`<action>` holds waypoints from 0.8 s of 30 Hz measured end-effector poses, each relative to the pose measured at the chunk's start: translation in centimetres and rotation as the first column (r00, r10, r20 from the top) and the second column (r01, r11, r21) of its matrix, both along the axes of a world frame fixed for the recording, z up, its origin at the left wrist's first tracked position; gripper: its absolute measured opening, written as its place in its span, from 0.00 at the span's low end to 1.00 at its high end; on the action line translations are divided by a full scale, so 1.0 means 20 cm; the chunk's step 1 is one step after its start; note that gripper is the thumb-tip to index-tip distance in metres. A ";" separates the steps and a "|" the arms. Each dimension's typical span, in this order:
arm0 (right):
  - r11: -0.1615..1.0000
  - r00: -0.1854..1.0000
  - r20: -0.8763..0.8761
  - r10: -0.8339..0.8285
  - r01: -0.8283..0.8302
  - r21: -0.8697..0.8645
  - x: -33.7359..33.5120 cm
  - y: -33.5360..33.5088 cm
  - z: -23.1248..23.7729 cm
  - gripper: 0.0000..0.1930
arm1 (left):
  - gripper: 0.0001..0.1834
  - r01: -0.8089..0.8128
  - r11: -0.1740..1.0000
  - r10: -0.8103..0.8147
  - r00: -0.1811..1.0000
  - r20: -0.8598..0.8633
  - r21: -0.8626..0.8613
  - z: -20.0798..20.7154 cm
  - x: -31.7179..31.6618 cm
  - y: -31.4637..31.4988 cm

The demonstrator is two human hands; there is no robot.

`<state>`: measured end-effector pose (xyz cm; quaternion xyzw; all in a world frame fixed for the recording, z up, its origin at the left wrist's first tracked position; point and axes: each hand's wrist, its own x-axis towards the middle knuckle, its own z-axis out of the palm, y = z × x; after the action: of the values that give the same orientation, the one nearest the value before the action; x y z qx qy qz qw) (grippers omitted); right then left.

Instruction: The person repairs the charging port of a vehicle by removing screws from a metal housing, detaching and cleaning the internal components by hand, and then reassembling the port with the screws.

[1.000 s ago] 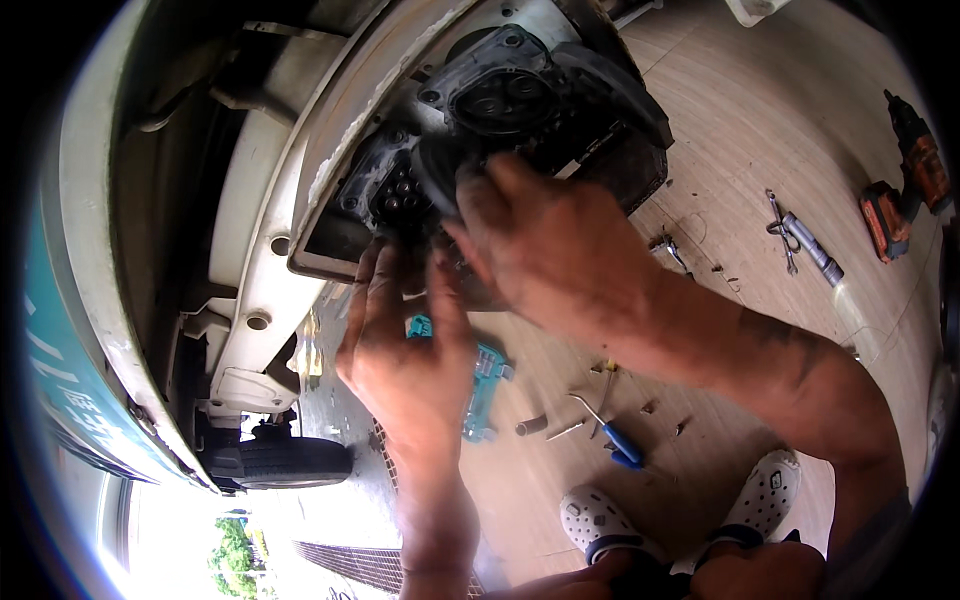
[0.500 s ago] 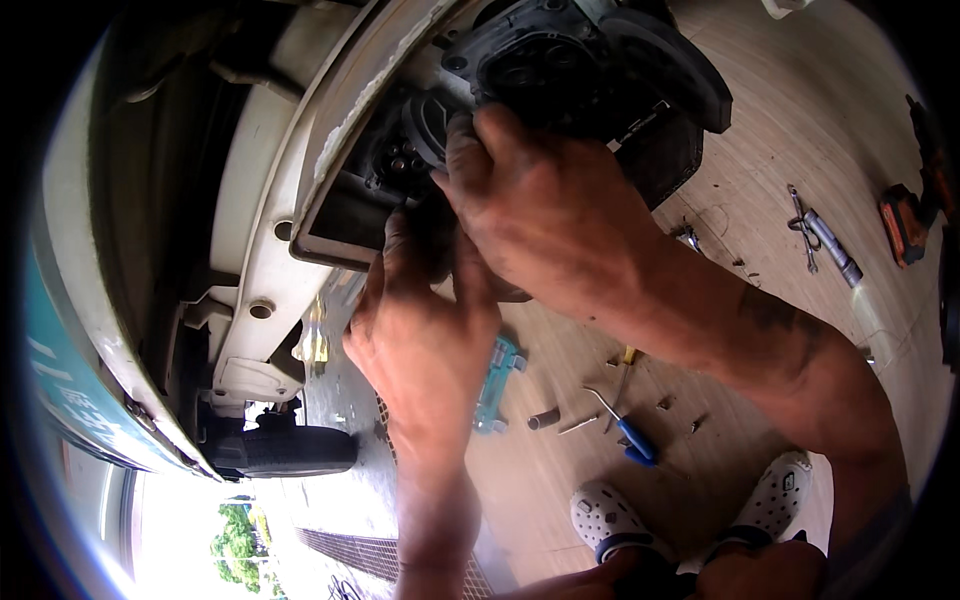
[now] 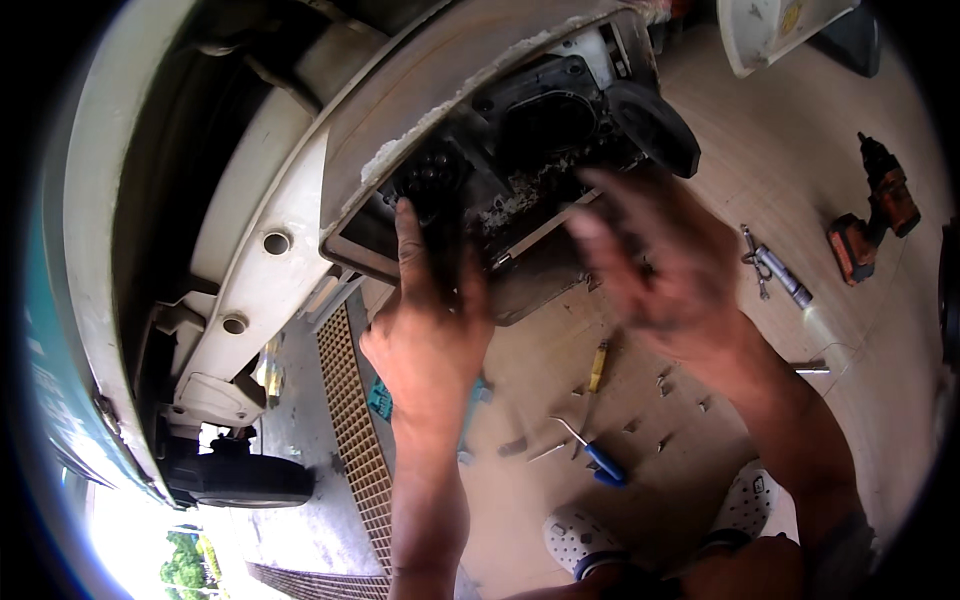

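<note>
My left hand [image 3: 428, 325] has its index finger stretched out to the lower rim of a smaller round black socket [image 3: 432, 175] with several pin holes; its other fingers are partly in shadow. My right hand [image 3: 665, 255] is smeared by motion near the lower right edge of the recess, and whether it holds anything cannot be made out. Both sockets sit in a black panel set into the vehicle's body recess. A larger round socket [image 3: 545, 125] lies to the right, beside a swung-open black cap [image 3: 655, 130]. Pale debris [image 3: 510, 200] lies between them.
On the floor are a blue-handled hooked pick [image 3: 605, 465], a yellow-handled tool [image 3: 598, 367] and several small screws. Farther right lie a flashlight [image 3: 783, 277] and an orange-black cordless drill [image 3: 870, 205]. A metal floor grate [image 3: 355, 430] runs at left, near a tyre [image 3: 250, 480].
My right hand has left the smaller socket's cap and moved right, away from the recess. My left hand stays at the socket. The view has shifted, showing more of the recess.
</note>
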<state>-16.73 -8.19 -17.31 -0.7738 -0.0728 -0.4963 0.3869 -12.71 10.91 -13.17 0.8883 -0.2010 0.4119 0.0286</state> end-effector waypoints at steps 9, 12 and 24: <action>0.984 0.977 -0.110 -0.180 0.178 -0.026 -0.04 -0.28 -0.01 0.17 | 0.36 0.012 0.999 -0.011 1.000 0.010 -0.034 -0.01 -0.01 -0.01; 0.973 0.940 -0.250 -0.231 0.217 -0.081 0.03 -0.21 0.08 0.14 | 0.36 0.017 1.000 -0.017 1.000 0.007 -0.025 0.00 -0.02 -0.01; 0.888 0.898 -0.012 -0.441 0.434 -0.153 0.14 -0.15 0.06 0.14 | 0.36 0.463 0.751 -0.627 0.724 -0.287 -0.470 -0.09 0.00 -0.41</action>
<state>-13.96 -11.27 -16.18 -0.8079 0.0761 -0.5458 0.2090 -12.72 2.81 -14.97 0.8328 -0.3660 0.2087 0.3590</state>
